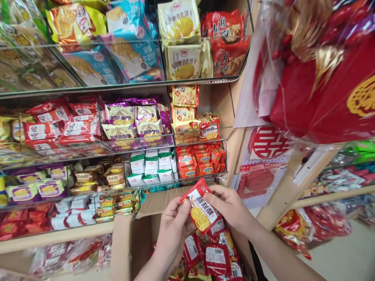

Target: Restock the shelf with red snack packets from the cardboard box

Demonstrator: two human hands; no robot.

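Between my two hands is a small red and white packet of walnut cookies (202, 208), its printed front turned up toward me. My left hand (177, 222) pinches its left edge, thumb on top. Fingers of my right hand (227, 205) close on its upper right edge. Below the hands stands an open cardboard box (120, 246) holding several loose red packets (216, 257), some with white label backs showing. Part of the box's inside is hidden behind my hands and forearms.
Shelves with clear dividers hold wrapped snacks; red and yellow cookie packets (184, 113) stand above orange-red packets (187, 164) and white-green packets (151, 164). A large red bag in plastic (319, 89) hangs at the upper right. Bagged goods (310, 226) lie at lower right.
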